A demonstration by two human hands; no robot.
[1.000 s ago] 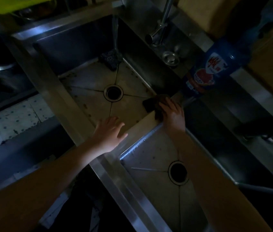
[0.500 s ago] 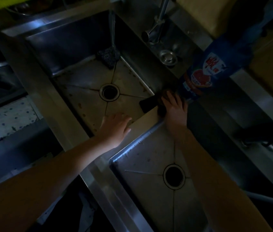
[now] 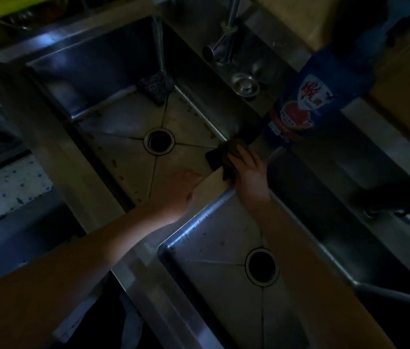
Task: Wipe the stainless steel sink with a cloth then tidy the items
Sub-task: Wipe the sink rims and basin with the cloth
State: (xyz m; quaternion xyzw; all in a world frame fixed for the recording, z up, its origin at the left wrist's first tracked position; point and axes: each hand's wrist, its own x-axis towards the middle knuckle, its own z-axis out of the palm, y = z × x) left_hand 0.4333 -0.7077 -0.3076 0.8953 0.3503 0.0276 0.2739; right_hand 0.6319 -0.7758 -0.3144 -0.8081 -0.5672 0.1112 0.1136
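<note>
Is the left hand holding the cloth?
No, the cloth lies under the right hand on the sink divider, and the left hand holds nothing.

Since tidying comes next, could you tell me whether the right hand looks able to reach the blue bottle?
Probably yes: the blue bottle stands just beyond the right hand, with nothing between them, but that hand rests on the cloth and would need to leave it first.
</note>
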